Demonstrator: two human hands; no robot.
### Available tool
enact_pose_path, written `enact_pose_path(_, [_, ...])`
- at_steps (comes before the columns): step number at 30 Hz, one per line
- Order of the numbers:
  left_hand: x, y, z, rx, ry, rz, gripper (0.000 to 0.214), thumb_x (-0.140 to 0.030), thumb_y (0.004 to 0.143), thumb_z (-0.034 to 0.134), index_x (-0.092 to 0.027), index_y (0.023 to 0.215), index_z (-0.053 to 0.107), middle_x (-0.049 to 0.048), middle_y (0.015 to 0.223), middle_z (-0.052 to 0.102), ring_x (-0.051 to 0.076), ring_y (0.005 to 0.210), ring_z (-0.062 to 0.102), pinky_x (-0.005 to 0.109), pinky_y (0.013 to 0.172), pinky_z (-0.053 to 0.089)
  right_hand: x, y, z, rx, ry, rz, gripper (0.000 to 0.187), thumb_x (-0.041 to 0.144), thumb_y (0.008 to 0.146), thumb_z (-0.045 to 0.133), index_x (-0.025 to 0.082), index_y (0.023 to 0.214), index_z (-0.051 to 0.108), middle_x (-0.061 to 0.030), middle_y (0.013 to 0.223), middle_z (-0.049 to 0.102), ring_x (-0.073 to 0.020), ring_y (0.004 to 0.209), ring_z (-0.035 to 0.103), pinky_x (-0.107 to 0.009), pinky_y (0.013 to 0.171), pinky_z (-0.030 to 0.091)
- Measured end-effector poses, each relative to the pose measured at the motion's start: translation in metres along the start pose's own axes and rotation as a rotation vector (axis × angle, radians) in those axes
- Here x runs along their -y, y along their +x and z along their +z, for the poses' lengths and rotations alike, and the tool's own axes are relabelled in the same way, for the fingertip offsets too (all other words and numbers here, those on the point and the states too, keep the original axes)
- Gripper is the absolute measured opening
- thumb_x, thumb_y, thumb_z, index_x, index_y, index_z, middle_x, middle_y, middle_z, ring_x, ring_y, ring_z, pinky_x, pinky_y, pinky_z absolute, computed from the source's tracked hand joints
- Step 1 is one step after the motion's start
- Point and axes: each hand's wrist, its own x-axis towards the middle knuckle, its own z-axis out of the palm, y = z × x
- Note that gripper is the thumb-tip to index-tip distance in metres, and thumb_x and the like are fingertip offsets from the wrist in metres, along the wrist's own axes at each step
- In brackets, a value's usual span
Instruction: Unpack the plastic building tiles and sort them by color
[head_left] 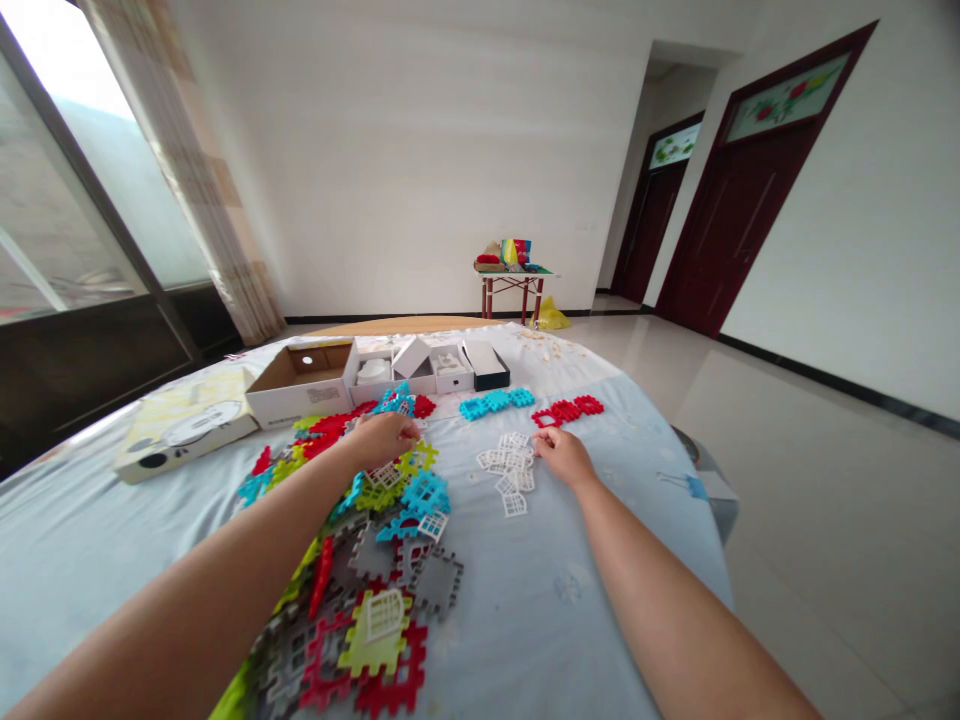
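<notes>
Pile of white window pieces (516, 462) collected on the bench (517, 620), just left of the right hand (566, 458). Row of blue pieces (496, 404) and row of red pieces (568, 410) set apart beyond, toward the far right edge. Apparently part-done: more white windows (433, 526) left on the mixed heap (439, 582). Left hand (384, 440) over the heap, fingers curled; right thumb and fingertips close together. Piece in either grip: not discernible.

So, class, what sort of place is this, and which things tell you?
Probably a room in a home: a long curtain hangs beside a window, a dark red door has a flowered panel above it, and a tablecloth covers the table.
</notes>
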Motion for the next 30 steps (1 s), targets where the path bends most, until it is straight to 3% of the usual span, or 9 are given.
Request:
enact_pose_path(4, [-0.007, 0.002, 0.0, -0.123, 0.008, -0.017, 0.028, -0.034, 0.073, 0.048, -0.023, 0.092, 0.066, 0.0039, 0.093, 0.068, 0.024, 0.092, 0.058, 0.033, 0.08, 0.039, -0.001, 0.0, 0.0, 0.002, 0.001, -0.004, 0.022, 0.03, 0.078, 0.048, 0.022, 0.089, 0.065, -0.0011, 0.076, 0.069, -0.0153, 0.076, 0.063, -0.023, 0.07, 0.045])
enact_pose_path(7, [-0.014, 0.003, 0.005, -0.143, 0.014, -0.006, 0.026, -0.032, 0.073, 0.048, -0.023, 0.091, 0.066, 0.0038, 0.097, 0.067, 0.024, 0.096, 0.057, 0.036, 0.086, 0.036, -0.002, 0.001, 0.001, 0.0, -0.006, -0.006, 0.022, 0.03, 0.078, 0.049, 0.022, 0.089, 0.065, -0.001, 0.077, 0.069, -0.0152, 0.076, 0.063, -0.023, 0.07, 0.045])
enact_pose_path(13, [-0.018, 0.003, 0.017, 0.023, 0.04, 0.024, 0.035, -0.037, 0.058, 0.065, -0.023, 0.09, 0.067, 0.0047, 0.097, 0.067, 0.027, 0.095, 0.058, 0.039, 0.09, 0.033, -0.002, 0.002, 0.002, -0.01, -0.014, -0.011, 0.02, 0.03, 0.078, 0.048, 0.023, 0.088, 0.065, -0.0007, 0.078, 0.069, -0.0151, 0.076, 0.063, -0.022, 0.069, 0.045])
enact_pose_path(22, [-0.021, 0.014, 0.024, 0.162, 0.109, -0.012, 0.055, -0.048, 0.058, 0.064, -0.02, 0.105, 0.062, 0.0103, 0.104, 0.066, 0.031, 0.101, 0.056, 0.043, 0.091, 0.031, 0.0, 0.001, 0.001, -0.011, -0.029, -0.004, 0.021, 0.031, 0.078, 0.049, 0.023, 0.089, 0.065, -0.0006, 0.08, 0.069, -0.0143, 0.076, 0.063, -0.022, 0.069, 0.044])
enact_pose_path(30, [-0.027, 0.02, 0.026, 0.148, 0.146, -0.043, 0.07, -0.042, 0.057, 0.063, -0.017, 0.12, 0.051, 0.0138, 0.115, 0.06, 0.031, 0.107, 0.053, 0.043, 0.09, 0.036, 0.003, 0.001, 0.0, -0.008, -0.029, -0.004, 0.022, 0.031, 0.079, 0.048, 0.023, 0.091, 0.064, -0.0011, 0.081, 0.069, -0.0145, 0.077, 0.062, -0.021, 0.067, 0.044])
